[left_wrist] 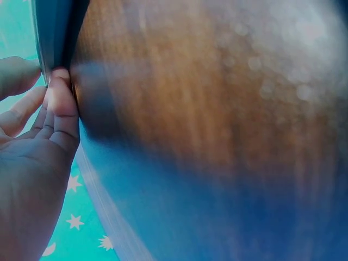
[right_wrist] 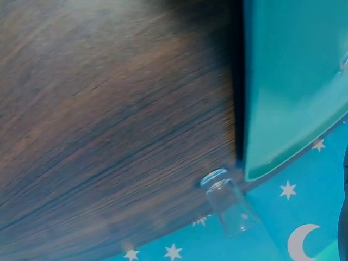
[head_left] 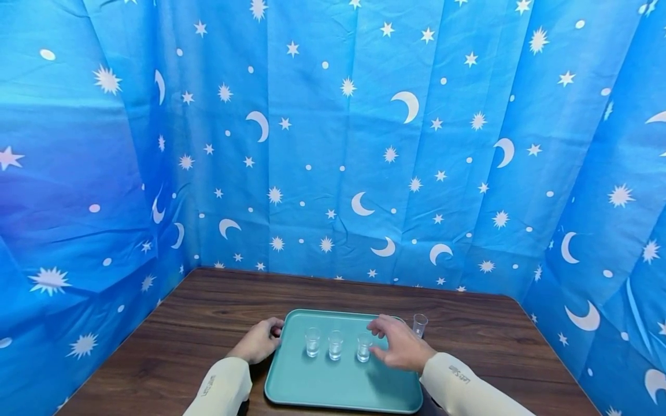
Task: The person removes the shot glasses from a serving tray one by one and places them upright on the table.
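Note:
A green tray point(head_left: 312, 387) lies on the table with three small clear shot glasses standing in a row on it: the left glass point(head_left: 312, 343), the middle glass point(head_left: 335, 345) and the right glass point(head_left: 363, 348). At the tray's left rim, my left hand point(head_left: 258, 341) grips the edge; in the left wrist view its fingers point(left_wrist: 62, 103) meet the tray's side. Over the right part of the tray, my right hand point(head_left: 403, 345) has its thumb and fingers spread apart beside the right glass. Behind that hand, off the tray, stands another shot glass point(right_wrist: 228, 204).
The dark wood table point(head_left: 218, 306) extends around the tray. Blue cloth point(head_left: 322, 144) with white moons and stars hangs behind the table and along both sides. The lone glass stands close to the tray's far right corner.

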### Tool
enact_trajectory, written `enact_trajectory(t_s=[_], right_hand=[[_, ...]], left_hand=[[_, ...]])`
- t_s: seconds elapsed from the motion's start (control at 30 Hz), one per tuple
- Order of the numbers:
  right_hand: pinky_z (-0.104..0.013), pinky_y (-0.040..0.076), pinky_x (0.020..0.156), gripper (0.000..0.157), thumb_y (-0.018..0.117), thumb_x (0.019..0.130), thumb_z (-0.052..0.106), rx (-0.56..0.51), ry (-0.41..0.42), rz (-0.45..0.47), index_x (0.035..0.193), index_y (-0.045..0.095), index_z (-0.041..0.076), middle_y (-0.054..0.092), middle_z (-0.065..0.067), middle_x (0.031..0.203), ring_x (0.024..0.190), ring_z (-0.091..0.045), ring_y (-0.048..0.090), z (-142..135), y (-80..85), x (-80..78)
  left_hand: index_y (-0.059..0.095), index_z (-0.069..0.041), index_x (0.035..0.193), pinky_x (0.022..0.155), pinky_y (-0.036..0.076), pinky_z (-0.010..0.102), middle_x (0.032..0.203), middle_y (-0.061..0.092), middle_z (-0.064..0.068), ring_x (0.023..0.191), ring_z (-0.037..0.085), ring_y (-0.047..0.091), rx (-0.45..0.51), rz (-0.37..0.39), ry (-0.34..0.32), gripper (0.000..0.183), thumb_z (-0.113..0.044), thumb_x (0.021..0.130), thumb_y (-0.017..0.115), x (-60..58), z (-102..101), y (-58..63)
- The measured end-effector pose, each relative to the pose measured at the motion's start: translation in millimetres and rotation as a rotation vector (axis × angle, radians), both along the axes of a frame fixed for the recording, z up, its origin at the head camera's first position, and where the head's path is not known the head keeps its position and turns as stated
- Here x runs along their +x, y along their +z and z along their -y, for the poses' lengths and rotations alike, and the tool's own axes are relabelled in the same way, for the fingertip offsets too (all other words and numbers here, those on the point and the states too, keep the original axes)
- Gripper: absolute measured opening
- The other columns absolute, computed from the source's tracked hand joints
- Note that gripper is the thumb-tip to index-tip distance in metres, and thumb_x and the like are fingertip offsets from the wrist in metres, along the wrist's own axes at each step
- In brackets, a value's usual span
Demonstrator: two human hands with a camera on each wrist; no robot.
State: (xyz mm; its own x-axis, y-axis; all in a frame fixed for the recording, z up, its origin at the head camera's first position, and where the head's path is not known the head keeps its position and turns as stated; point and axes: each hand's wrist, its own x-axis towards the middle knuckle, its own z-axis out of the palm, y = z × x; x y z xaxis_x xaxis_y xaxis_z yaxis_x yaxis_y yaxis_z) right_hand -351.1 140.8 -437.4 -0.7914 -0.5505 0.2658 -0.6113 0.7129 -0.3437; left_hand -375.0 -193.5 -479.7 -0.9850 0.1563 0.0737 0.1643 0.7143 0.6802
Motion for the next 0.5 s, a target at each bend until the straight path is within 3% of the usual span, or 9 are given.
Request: enact_trajectory(t_s=[0.5], right_hand=[[-0.026, 0.043, 0.068, 0.027, 0.061, 0.078, 0.031, 0.033, 0.025, 0.010, 0.102, 0.055, 0.019, 0.049, 0.010, 0.091, 0.079, -0.007, 0.048, 7.6, 0.2, -1.3]], left_hand=[[0.050, 0.001, 0.112, 0.065, 0.041, 0.030, 0.089, 0.051, 0.004, 0.079, 0.015, 0.048, 0.013, -0.011, -0.012, 0.034, 0.001, 0.079, 0.054, 3.9, 0.1, 2.7]])
